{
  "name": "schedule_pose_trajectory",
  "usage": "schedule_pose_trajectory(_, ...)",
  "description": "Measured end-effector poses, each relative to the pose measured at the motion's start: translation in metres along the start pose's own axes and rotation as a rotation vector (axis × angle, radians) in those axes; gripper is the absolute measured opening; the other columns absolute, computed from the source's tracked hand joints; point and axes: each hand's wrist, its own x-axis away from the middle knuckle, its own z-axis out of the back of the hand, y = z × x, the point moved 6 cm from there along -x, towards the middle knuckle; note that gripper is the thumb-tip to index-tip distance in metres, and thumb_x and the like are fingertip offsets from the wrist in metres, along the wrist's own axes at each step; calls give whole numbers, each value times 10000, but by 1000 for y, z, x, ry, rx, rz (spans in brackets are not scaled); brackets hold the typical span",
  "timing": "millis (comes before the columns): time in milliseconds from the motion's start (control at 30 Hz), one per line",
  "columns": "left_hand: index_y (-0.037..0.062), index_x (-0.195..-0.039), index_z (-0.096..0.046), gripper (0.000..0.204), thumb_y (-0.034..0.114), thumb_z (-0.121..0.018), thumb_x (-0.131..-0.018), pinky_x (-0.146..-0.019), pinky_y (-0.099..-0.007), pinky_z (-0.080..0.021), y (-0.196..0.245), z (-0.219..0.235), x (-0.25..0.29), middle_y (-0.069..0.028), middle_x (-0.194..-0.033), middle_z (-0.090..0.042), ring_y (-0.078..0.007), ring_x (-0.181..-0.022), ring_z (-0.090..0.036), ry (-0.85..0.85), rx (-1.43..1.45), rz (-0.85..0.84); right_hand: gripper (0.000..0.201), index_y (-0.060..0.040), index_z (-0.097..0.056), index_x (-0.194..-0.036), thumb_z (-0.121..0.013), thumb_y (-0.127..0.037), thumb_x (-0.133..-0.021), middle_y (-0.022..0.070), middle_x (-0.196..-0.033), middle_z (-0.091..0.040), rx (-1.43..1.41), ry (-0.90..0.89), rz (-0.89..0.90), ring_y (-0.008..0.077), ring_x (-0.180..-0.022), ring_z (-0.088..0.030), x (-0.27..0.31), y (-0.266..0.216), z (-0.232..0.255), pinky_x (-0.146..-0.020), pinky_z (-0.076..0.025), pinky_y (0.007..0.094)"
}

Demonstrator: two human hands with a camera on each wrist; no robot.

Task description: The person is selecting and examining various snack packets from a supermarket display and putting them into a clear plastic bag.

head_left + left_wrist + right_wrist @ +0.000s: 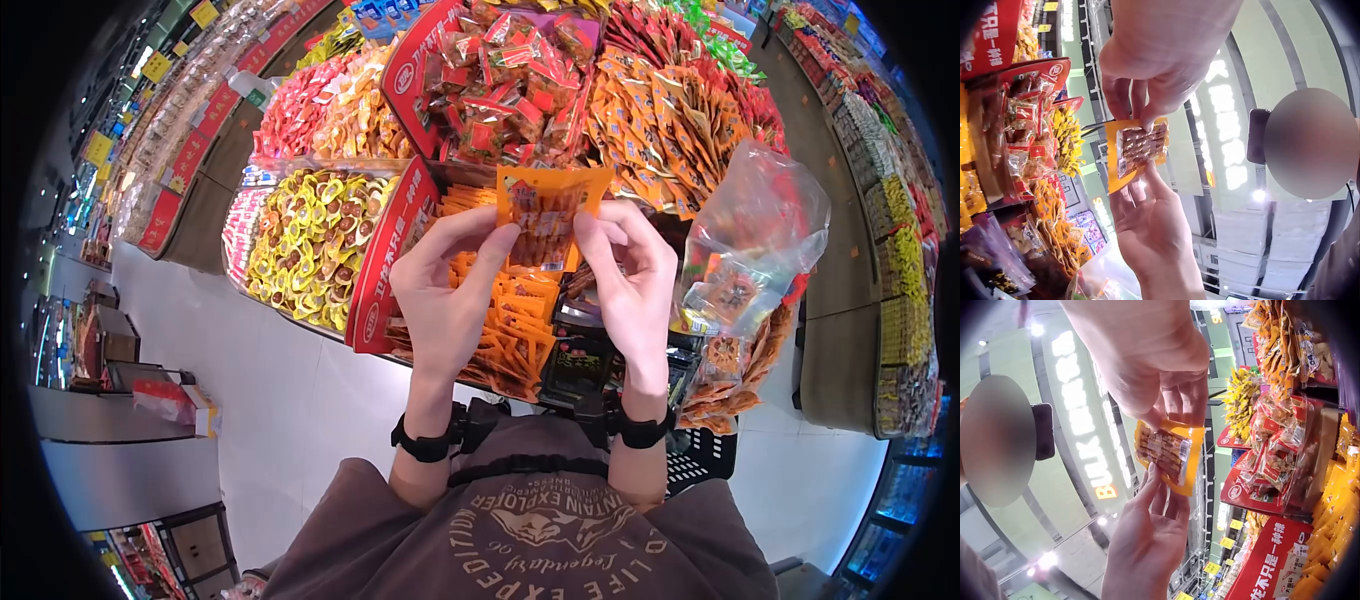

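Note:
Both hands hold one orange snack packet (pixel 545 220) upright over the display. Through its clear window, brown pieces (pixel 1142 145) show in rows, and a barcode label (pixel 1184 450) is printed beside them. My left hand (pixel 445 295) pinches the packet's left edge between thumb and fingers. On the opposite edge, my right hand (pixel 635 285) pinches it the same way. Below the packet lies a pile of similar orange packets (pixel 515 320). A clear plastic bag (pixel 760 225) with packets inside stands just right of my right hand.
Yellow-wrapped snacks (pixel 310 245) fill a bin at left behind a red sign board (pixel 395 260). Red-labelled bags (pixel 510 90) and orange packets (pixel 650 120) are heaped beyond. A black basket (pixel 708 455) is by my right forearm. Shelves (pixel 850 230) run along the right.

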Motion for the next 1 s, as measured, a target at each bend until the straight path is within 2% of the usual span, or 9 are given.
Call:
schedule_pose_trajectory(33,-43,-1063,-663,210,-8,-691,-859,-779,-243,-510,0,-3,0,-93,-939,-694,-109,-844,-647,2,-8,-8,113,23,-653,-942,-625,-85,-932,32,-769,-694,36,-8,-38,13,-700,-553,-1,0,5,-627,-435,204)
schedule_pose_trajectory(167,-45,-1075,-658,220,-7,-690,-860,-752,-230,-510,2,-15,1,-87,-924,-690,-97,-811,-644,-9,18,22,119,33,-652,-914,-626,-81,-930,35,-760,-694,21,-7,-50,9,-695,-553,-2,0,16,-615,-432,203)
schedule_pose_trajectory(367,-61,-1142,-607,259,-6,-649,-892,-709,-206,-509,3,-24,1,-60,-863,-671,-69,-769,-631,-23,98,78,205,41,-619,-780,-616,-91,-936,-10,-616,-589,23,-34,-38,3,-596,-467,-1,3,24,-534,-371,216)
schedule_pose_trajectory(433,-61,-1144,-604,253,-5,-639,-899,-694,-202,-505,2,-23,0,-51,-846,-665,-60,-755,-623,-32,100,80,263,35,-603,-719,-613,-109,-939,-27,-556,-526,15,-73,-116,4,-556,-419,0,5,22,-514,-336,210)
schedule_pose_trajectory(533,-59,-1143,-604,243,5,-627,-909,-668,-194,-492,0,-20,-1,-36,-814,-656,-44,-726,-607,-45,102,87,296,29,-602,-690,-613,-127,-941,-33,-532,-513,-21,-64,-96,3,-535,-408,-1,4,19,-498,-309,211)
schedule_pose_trajectory(1000,-31,-1128,-621,225,37,-636,-913,-627,-187,-458,0,-1,-9,-11,-738,-646,-27,-672,-582,-68,90,88,315,33,-597,-669,-620,-130,-937,-20,-533,-533,31,-69,-85,10,-531,-426,-3,-3,1,-502,-332,217)
